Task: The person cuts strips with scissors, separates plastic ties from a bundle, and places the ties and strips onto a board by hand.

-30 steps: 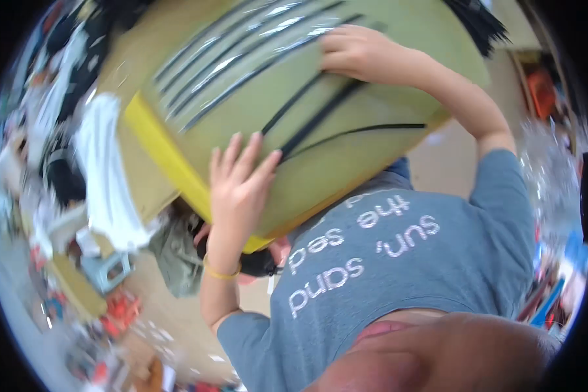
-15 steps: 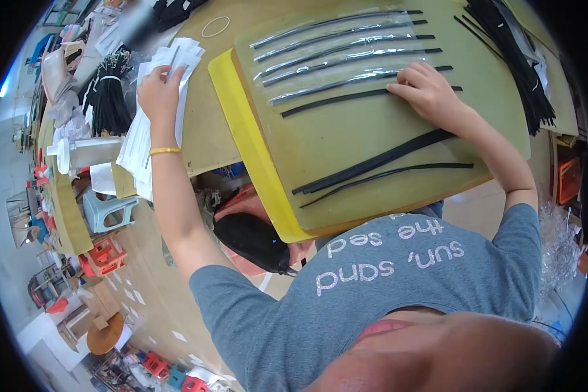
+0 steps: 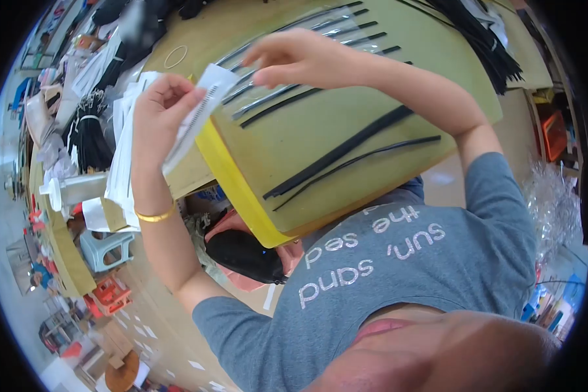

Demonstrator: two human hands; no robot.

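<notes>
My left hand is closed on a white printed strip, a flat paper-like piece with a row of small dark marks. It is raised near the board's left edge. Just to the right of the strip, my right hand hovers with its fingers apart and holds nothing. Below that hand, several black strips under clear plastic film lie side by side, partly hidden by it. Closer to my body rest a wide black strip and a narrow black strip. Beside my left wrist is a stack of white strips.
A greenish work board with a yellow edge lies in front of me. Bundles of black strips stand at the upper right and left. A rubber band lies beyond. A black bag is below the board.
My left hand has lifted a white printed strip from the stack and moved it towards the board. My right hand has left the black strips and moved left towards it.
</notes>
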